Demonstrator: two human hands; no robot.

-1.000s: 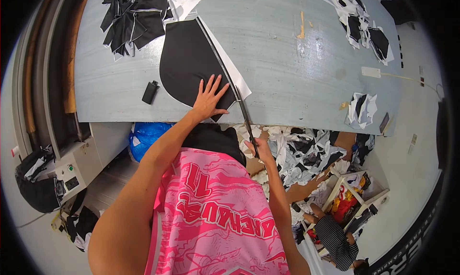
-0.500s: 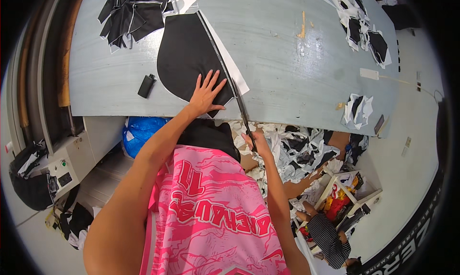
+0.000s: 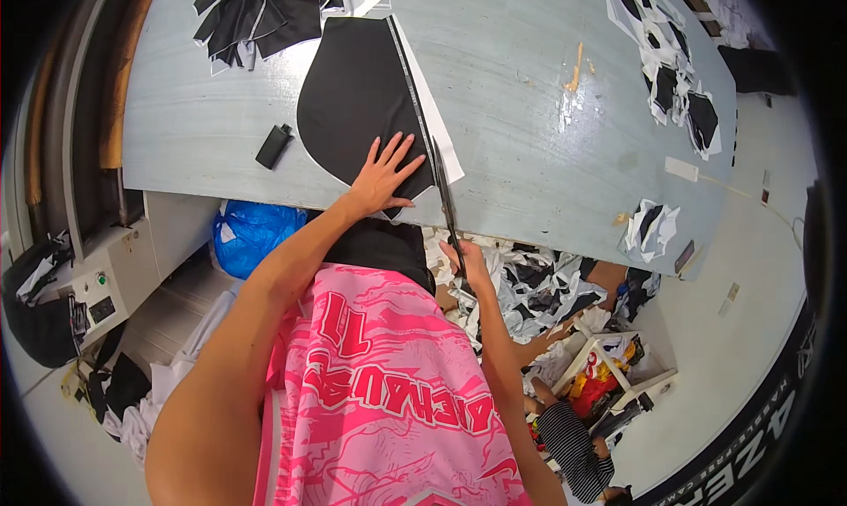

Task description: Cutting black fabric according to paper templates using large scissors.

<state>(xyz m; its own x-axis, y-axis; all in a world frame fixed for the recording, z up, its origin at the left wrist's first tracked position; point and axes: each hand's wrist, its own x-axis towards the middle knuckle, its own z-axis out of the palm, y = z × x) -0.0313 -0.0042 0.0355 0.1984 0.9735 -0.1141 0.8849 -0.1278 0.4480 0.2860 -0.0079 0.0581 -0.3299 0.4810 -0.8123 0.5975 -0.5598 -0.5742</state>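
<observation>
1. Mostly, the right hand (image 3: 468, 263) hid the handles of the scissors (image 3: 445, 188), and the view's upper edge cut off the gathered black cloth (image 3: 269, 16).
2. The left hand (image 3: 379, 181) lay flat, fingers spread, on the black fabric piece (image 3: 348, 91), which rested on the counter (image 3: 512, 109) by its front edge; the right fingers gripped the scissors.
3. Since the earlier frames, the scissors had advanced farther up beside the white margin (image 3: 447, 156).

Bright light over my table (image 3: 512, 153); glare between one and two o'clock; outer edges bowed, rim black at nine.
</observation>
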